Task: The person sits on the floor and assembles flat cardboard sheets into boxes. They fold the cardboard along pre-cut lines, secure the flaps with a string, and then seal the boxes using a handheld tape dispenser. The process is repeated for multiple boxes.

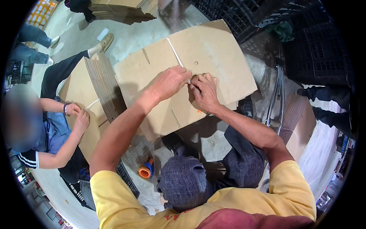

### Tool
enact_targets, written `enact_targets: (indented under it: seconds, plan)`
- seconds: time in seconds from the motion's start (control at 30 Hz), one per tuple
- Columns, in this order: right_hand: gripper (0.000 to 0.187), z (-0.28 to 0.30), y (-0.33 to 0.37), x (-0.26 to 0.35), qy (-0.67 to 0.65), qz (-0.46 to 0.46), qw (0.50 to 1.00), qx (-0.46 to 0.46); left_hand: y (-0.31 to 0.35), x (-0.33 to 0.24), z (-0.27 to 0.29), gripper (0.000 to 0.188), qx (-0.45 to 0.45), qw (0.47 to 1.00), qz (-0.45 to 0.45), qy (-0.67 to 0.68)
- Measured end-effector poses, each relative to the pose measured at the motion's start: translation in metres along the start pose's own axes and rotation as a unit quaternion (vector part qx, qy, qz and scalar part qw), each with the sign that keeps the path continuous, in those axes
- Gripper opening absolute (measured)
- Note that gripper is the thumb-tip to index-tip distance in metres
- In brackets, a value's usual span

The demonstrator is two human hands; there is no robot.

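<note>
A stack of flattened cardboard boxes (225, 57) lies in front of my knees. Across its top runs a white strap (175, 52), reaching from the far edge to my hands. Near the middle of the stack, my left hand (171, 82) is closed in a pinch on the strap. My right hand (206, 93) meets it from the right, thumb and fingers pressed together on a short piece of the same strap. Fingers partly hide where the strap ends meet, so I cannot tell whether there is a knot.
At the left sits a co-worker (49, 129), both hands on a white strap over another cardboard bundle (76, 82). An orange and blue tape dispenser (145, 171) lies on the floor. Black plastic crates (316, 57) stand at the right, near metal rods (276, 95) and another cardboard bundle (299, 122).
</note>
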State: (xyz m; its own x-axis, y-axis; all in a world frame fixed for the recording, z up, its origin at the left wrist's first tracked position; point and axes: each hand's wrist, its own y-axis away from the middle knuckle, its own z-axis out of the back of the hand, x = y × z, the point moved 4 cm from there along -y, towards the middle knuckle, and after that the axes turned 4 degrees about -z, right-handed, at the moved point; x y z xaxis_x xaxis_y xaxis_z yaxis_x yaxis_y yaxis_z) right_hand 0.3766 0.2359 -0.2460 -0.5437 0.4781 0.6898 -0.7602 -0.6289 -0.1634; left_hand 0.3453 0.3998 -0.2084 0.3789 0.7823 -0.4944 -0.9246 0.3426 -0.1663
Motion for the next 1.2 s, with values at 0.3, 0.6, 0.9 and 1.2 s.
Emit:
enact_targets:
  seconds: [0.3, 0.6, 0.9, 1.2]
  plan:
    - [0.009, 0.002, -0.003, 0.006, 0.012, -0.010, 1.000, 0.001, -0.015, 0.037, 0.013, 0.014, 0.036, 0.996, -0.006, -0.078]
    - [0.009, 0.005, -0.021, 0.007, 0.065, 0.049, 0.997, 0.013, -0.011, 0.031, 0.012, 0.015, -0.056, 0.992, -0.075, -0.080]
    - [0.013, 0.003, -0.026, 0.011, 0.082, 0.056, 0.995, -0.012, -0.004, 0.033, 0.007, 0.021, -0.107, 0.994, 0.023, -0.015]
    - [0.014, 0.014, -0.056, 0.006, 0.029, 0.025, 0.987, 0.154, 0.003, 0.037, -0.007, 0.022, -0.212, 0.977, 0.027, -0.001]
